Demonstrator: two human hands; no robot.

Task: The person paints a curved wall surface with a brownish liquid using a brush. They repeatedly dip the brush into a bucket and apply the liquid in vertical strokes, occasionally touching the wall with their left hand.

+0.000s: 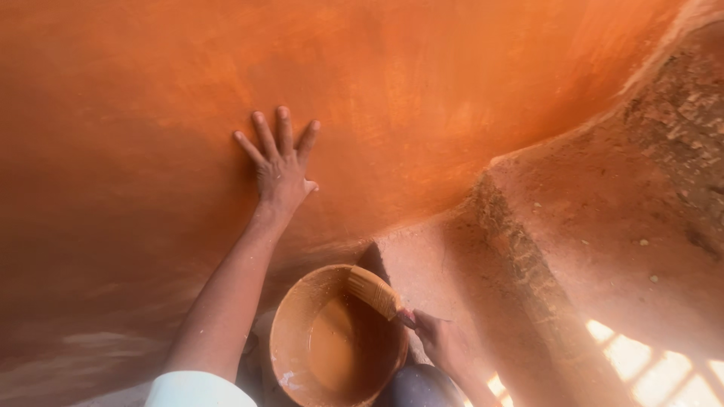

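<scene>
Orange mud wall point(452, 83), sunlit earthen floor point(603, 226)

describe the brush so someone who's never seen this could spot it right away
Start at the big smooth orange wall that fills the top of the view, then drop to the round bowl of orange-brown liquid at the bottom centre. The brush lies across the bowl's upper right rim, held by the right hand. Its flat, pale tan bristles set it apart from all the orange around it.

A short white sleeve point(197, 390) covers the left arm's top; forearms apparently bare.
</scene>
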